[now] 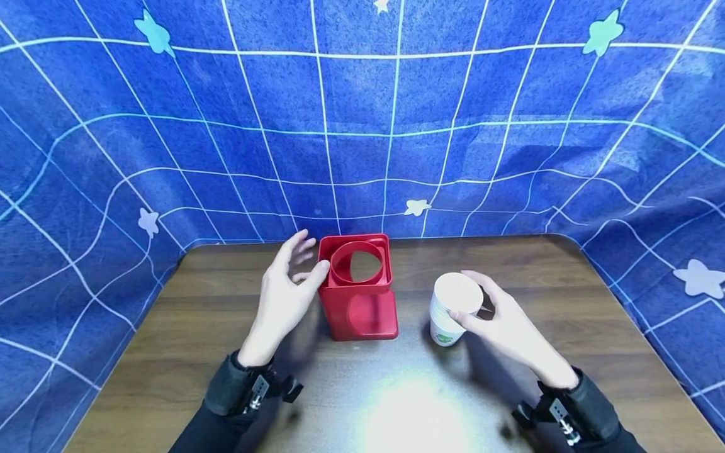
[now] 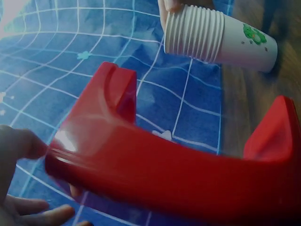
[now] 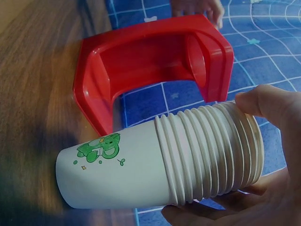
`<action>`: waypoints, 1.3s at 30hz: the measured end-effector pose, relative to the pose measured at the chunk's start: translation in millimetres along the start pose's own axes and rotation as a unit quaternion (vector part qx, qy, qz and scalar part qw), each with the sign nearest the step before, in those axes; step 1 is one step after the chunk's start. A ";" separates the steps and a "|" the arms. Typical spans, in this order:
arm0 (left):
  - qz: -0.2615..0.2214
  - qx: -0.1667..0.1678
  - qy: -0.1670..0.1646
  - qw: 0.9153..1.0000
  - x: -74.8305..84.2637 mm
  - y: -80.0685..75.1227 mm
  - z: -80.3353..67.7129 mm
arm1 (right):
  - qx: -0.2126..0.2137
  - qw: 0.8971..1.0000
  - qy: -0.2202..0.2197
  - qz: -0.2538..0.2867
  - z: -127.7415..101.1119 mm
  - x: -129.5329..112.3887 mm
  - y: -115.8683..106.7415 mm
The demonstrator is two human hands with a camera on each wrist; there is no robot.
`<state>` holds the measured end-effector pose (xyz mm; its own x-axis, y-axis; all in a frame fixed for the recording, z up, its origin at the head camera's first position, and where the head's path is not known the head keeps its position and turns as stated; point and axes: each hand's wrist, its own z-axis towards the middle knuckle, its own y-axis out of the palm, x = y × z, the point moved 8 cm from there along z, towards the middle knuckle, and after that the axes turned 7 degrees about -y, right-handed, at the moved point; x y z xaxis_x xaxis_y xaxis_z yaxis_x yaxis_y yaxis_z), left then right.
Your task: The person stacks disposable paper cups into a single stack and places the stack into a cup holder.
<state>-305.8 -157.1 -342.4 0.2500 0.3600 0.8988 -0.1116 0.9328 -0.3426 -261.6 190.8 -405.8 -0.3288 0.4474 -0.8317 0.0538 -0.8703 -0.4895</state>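
A red cup holder (image 1: 358, 321) stands upright on the table, with a round ring in its top tray and a flat square base. At its upper left edge is my left hand (image 1: 286, 292), fingers spread and thumb tip at the rim; the left wrist view also has the thumb (image 2: 28, 143) by the holder's corner. To the right, my right hand (image 1: 506, 321) grips a stack of white paper cups (image 1: 444, 314) near the rims, thumb on one side and fingers on the other. The stack stands nearly upright, and a green cartoon print (image 3: 99, 148) marks the lowest cup.
The brown wooden table (image 1: 226, 277) carries a bright glare spot near its front. Behind and around it hangs a blue cloth (image 1: 362, 157) with white grid lines and stars. A dark band with a small device (image 1: 257, 390) sits on each wrist.
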 end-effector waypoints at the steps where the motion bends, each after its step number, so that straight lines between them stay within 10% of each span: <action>1: 0.005 -0.014 -0.011 1.000 -2.8 3.4 2.2 | 0.000 1.000 -0.001 0.001 0.5 -0.5 0.2; 12: 0.007 -0.077 -0.041 0.996 -10.0 17.8 10.6 | 0.007 1.000 -0.008 -0.019 5.7 0.2 -2.6; 39: 0.000 -0.089 -0.067 0.994 -10.9 19.2 -14.8 | 0.044 0.997 -0.037 -0.056 13.0 -20.1 -27.3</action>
<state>-296.4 -142.9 -362.8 0.1182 0.3656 0.9232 0.0633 0.9251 -0.3745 -268.7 202.9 -372.3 -0.3976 0.5291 -0.7497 -0.0694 -0.8320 -0.5504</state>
